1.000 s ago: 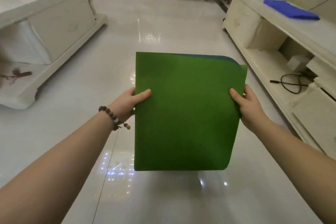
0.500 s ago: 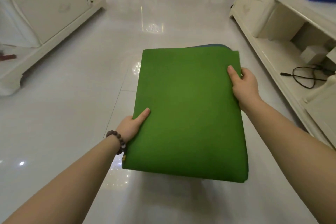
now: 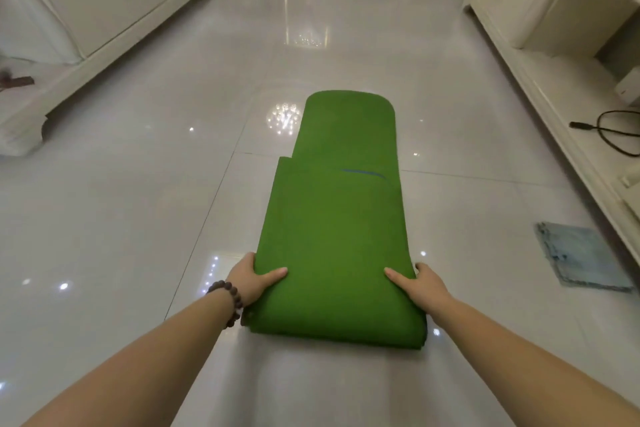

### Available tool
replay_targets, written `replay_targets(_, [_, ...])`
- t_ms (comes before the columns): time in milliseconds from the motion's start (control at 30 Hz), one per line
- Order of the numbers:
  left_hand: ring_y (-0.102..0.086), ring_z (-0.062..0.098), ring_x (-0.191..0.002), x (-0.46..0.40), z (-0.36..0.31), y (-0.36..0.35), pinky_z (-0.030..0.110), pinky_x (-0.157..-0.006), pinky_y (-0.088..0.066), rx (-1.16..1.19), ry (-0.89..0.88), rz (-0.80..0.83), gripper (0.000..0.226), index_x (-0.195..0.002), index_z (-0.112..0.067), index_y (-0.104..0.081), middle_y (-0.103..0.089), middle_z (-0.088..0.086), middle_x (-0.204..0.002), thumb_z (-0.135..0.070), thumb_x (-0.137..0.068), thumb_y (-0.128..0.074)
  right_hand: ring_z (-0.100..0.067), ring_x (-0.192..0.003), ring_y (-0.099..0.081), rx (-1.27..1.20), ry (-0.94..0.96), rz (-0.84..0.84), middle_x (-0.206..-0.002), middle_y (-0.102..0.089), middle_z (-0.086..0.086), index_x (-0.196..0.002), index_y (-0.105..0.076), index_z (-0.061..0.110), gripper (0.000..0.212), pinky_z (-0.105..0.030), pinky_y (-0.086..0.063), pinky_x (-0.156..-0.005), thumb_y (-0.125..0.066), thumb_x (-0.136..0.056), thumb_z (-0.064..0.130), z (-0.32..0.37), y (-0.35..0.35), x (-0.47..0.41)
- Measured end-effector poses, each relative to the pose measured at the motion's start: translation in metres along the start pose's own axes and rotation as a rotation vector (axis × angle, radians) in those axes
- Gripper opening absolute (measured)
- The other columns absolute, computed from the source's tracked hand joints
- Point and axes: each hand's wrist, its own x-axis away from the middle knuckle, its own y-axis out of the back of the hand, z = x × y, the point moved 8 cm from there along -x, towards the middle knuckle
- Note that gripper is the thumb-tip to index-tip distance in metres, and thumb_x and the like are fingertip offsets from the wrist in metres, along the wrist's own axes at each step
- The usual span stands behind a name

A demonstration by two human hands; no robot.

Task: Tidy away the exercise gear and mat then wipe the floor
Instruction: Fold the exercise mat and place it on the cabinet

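A green exercise mat lies folded in layers on the glossy white floor, its far end rounded and a thin blue edge showing at a fold. My left hand grips the mat's near left side, thumb on top and fingers tucked under the edge. My right hand grips the near right side the same way. A bead bracelet sits on my left wrist. A pale blue-grey cloth lies flat on the floor to the right of the mat.
A white low cabinet runs along the right side, with a black cable on its lower shelf. A white sofa or table base stands at the left. Open tiled floor stretches ahead between them.
The mat, held up in the air a second ago, has come down onto the floor and now lies longer, partly unfolded. Both hands slid to its near end. The view tilted downward.
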Motion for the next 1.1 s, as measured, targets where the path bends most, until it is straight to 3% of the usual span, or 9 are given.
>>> replay_targets(167, [-0.067, 0.018, -0.089, 0.002, -0.034, -0.011, 0.036, -0.075, -0.057, 0.149, -0.141, 0.062, 0.039, -0.119, -0.023, -0.044, -0.064, 0.001, -0.108, -0.036, -0.089, -0.065, -0.024, -0.086, -0.063, -0.219, 0.054, -0.149, -0.1, -0.066, -0.011, -0.103, -0.058, 0.008, 0.041, -0.033, -0.05, -0.076, -0.071, -0.081, 0.04, 0.002, 0.041, 0.017])
replay_targets(400, [-0.064, 0.028, -0.102, 0.0, 0.029, -0.023, 0.04, -0.093, -0.052, -0.2, 0.209, 0.14, 0.065, -0.124, -0.006, -0.054, -0.064, 0.011, -0.116, -0.06, -0.088, -0.052, -0.025, -0.109, -0.061, -0.169, 0.068, -0.011, -0.126, -0.062, -0.007, -0.134, -0.05, 0.019, 0.041, -0.042, -0.048, -0.097, -0.052, -0.096, 0.036, -0.019, 0.014, 0.022])
replay_targets(500, [-0.069, 0.025, -0.092, 0.006, 0.033, -0.019, 0.044, -0.083, -0.057, -0.145, 0.286, 0.282, 0.056, -0.113, -0.007, -0.058, -0.069, 0.009, -0.107, -0.057, -0.087, -0.057, -0.029, -0.107, -0.059, -0.017, 0.104, -0.103, -0.123, -0.061, -0.011, -0.131, -0.049, 0.01, 0.043, -0.04, -0.048, -0.092, -0.05, -0.097, 0.036, -0.005, 0.022, 0.023])
replay_targets(567, [-0.071, 0.02, -0.09, 0.017, 0.039, -0.018, 0.037, -0.083, -0.057, -0.32, 0.294, 0.393, 0.066, -0.111, -0.006, -0.063, -0.07, 0.008, -0.106, -0.064, -0.079, -0.061, -0.03, -0.098, -0.061, 0.134, -0.007, -0.001, -0.115, -0.06, -0.013, -0.124, -0.049, 0.006, 0.042, -0.04, -0.052, -0.083, -0.049, -0.096, 0.038, -0.014, 0.023, 0.03])
replay_targets(633, [-0.068, 0.021, -0.101, 0.031, 0.053, -0.021, 0.037, -0.093, -0.053, -0.622, 0.32, 0.564, 0.106, -0.118, -0.008, -0.064, -0.069, 0.007, -0.114, -0.088, -0.05, -0.062, -0.03, -0.08, -0.063, 0.239, -0.213, 0.212, -0.104, -0.061, -0.017, -0.116, -0.052, 0.004, 0.042, -0.045, -0.058, -0.075, -0.046, -0.095, 0.04, -0.037, 0.018, 0.047])
replay_targets(700, [-0.069, 0.025, -0.099, 0.042, 0.064, -0.029, 0.042, -0.091, -0.054, -0.588, 0.418, 0.693, 0.119, -0.121, -0.005, -0.061, -0.07, 0.01, -0.112, -0.089, -0.036, -0.067, -0.033, -0.077, -0.065, 0.291, -0.321, 0.359, -0.106, -0.062, -0.023, -0.117, -0.052, 0.003, 0.044, -0.05, -0.058, -0.074, -0.045, -0.095, 0.04, -0.053, 0.015, 0.06])
replay_targets(833, [-0.06, 0.028, -0.111, 0.015, 0.021, -0.014, 0.037, -0.071, -0.058, -0.334, 0.284, 0.291, 0.112, -0.14, -0.008, -0.04, -0.055, 0.013, -0.13, -0.081, -0.058, -0.059, -0.031, -0.111, -0.056, 0.317, -0.225, 0.272, -0.13, -0.05, -0.013, -0.136, -0.042, 0.015, 0.055, -0.044, -0.051, -0.085, -0.049, -0.093, 0.049, -0.034, 0.03, 0.042])
replay_targets(933, [-0.035, 0.033, -0.137, -0.014, -0.019, 0.009, 0.041, -0.097, -0.046, -0.113, 0.04, -0.073, 0.103, -0.153, -0.014, -0.01, -0.027, 0.017, -0.154, -0.063, -0.079, -0.063, -0.031, -0.133, -0.038, 0.173, -0.014, 0.068, -0.15, -0.034, -0.01, -0.147, -0.03, 0.021, 0.067, -0.043, -0.039, -0.098, -0.054, -0.091, 0.049, 0.008, 0.046, 0.018])
replay_targets(1100, [-0.028, 0.031, -0.142, -0.053, -0.057, 0.003, 0.043, -0.112, -0.03, -0.015, -0.013, -0.1, 0.109, -0.153, -0.016, 0.003, -0.018, 0.017, -0.158, -0.056, -0.08, -0.067, -0.029, -0.14, -0.028, 0.074, 0.181, -0.028, -0.154, -0.025, -0.01, -0.149, -0.025, 0.024, 0.077, -0.043, -0.027, -0.11, -0.063, -0.086, 0.046, 0.068, 0.05, -0.034])
